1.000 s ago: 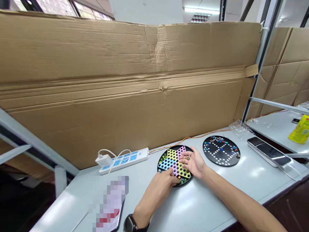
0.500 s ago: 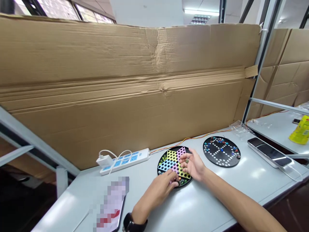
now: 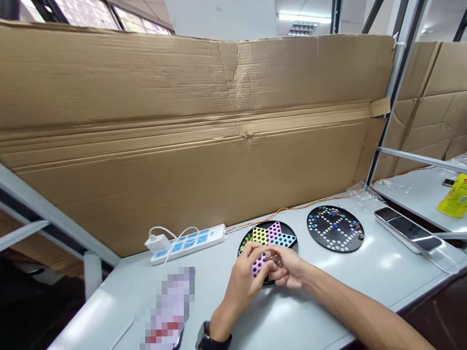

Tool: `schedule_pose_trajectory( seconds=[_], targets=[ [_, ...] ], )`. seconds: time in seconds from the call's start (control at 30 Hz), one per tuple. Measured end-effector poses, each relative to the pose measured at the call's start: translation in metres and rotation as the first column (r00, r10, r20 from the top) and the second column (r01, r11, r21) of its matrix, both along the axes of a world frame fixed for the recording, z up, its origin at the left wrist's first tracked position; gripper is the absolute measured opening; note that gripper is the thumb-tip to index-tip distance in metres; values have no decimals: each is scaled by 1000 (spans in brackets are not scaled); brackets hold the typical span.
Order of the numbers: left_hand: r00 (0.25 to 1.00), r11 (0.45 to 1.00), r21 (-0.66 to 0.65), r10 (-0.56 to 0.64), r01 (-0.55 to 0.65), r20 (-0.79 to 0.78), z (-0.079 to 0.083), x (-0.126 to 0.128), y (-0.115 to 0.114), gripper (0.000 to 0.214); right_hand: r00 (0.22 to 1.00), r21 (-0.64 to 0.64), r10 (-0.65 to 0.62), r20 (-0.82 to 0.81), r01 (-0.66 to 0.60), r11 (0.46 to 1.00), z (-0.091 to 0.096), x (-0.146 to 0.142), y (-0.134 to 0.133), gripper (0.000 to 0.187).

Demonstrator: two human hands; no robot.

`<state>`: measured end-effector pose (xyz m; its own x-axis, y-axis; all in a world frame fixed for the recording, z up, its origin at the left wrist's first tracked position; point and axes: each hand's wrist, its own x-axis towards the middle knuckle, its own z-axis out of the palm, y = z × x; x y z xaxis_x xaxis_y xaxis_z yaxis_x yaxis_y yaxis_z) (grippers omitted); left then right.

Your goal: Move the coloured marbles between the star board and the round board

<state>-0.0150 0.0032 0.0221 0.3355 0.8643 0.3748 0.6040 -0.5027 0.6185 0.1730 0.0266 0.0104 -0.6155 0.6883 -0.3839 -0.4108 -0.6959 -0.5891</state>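
Holding marbles [image 3: 278, 262] between left hand [image 3: 246, 278] and right hand [image 3: 290, 271] above checkers board [image 3: 280, 234].

The left hand [image 3: 244, 282] and right hand [image 3: 290, 270] meet over the star board [image 3: 290, 231]; a black marble board [image 3: 321, 238] lies right of it, a power strip [image 3: 188, 244] left.
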Motion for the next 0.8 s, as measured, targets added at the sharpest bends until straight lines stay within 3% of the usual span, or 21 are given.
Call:
schedule_pose_trajectory(
  seconds=[0.1,0.2,0.3,0.43,0.53,0.6,0.7,0.8],
  targets=[
    [996,998,-63,7,-13,-90,6,-13,0,31,993,-16,-112,33,112,994,2,6,5,46],
    [954,977,-211,-83,21,-287,11,-23,0,23,975,-43,-223,-16,222,974,5,16,13,48],
    [902,950,-309,-169,42,-398,14,-23,-1,29,955,-60,-292,-47,289,955,8,25,18,50],
    [833,944,-329,-185,4,-521,20,-12,0,42,947,-60,-319,-31,317,947,11,26,18,54],
    [795,948,-319,-185,-12,-578,22,-2,-1,40,956,-55,-293,-21,292,955,11,22,16,57],
    [808,949,-314,-186,2,-559,20,1,-1,34,966,-45,-258,-17,257,965,9,21,17,58],
    [894,950,-311,-165,31,-417,12,-5,1,26,986,-49,-164,13,165,985,6,22,19,59],
    [978,970,-241,-41,-10,-205,5,-16,7,31,997,-47,-59,56,62,997,5,22,21,57]
  ],
)
